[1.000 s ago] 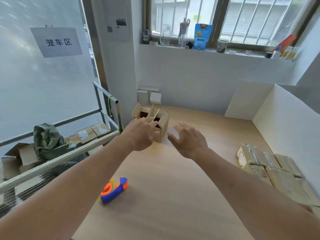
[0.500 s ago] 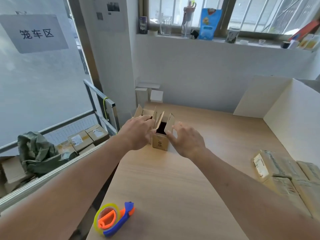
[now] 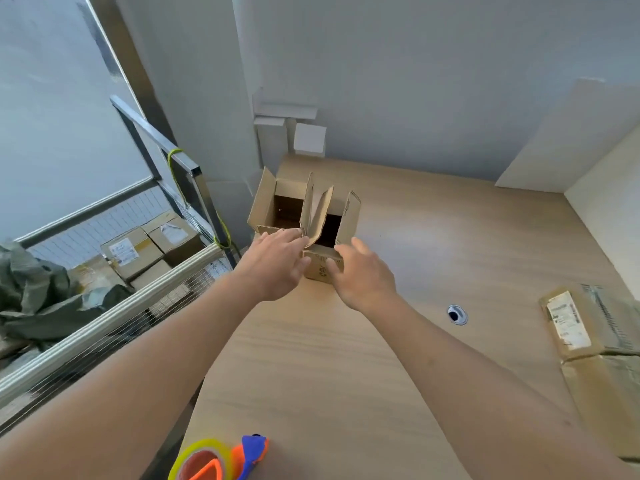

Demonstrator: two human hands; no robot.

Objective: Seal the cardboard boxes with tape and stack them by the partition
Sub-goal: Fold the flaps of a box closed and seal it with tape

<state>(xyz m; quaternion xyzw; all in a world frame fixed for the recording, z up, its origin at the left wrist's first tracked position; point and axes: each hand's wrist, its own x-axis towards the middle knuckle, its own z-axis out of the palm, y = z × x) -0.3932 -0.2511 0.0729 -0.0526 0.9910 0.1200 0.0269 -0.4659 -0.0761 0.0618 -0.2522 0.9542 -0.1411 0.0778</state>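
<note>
At the table's (image 3: 398, 341) far left corner, two open cardboard boxes (image 3: 320, 268) stand touching; light, thin-walled, easily crushed. Your left hand (image 3: 277, 263) and right hand (image 3: 363, 275), fingers spread, flank the nearer; grip its lower walls, not flaps.

Two open cardboard boxes stand side by side at the far left of the wooden table (image 3: 398, 358), flaps up. Left hand (image 3: 277, 263) and right hand (image 3: 362, 277) rest against the near box (image 3: 323, 268), fingers spread, one on each side. The far box (image 3: 277, 206) sits just behind it. Tape dispenser (image 3: 221, 460) lies at the near edge. Flat packages (image 3: 571, 327) lie at right by the white partition (image 3: 602, 216).
</note>
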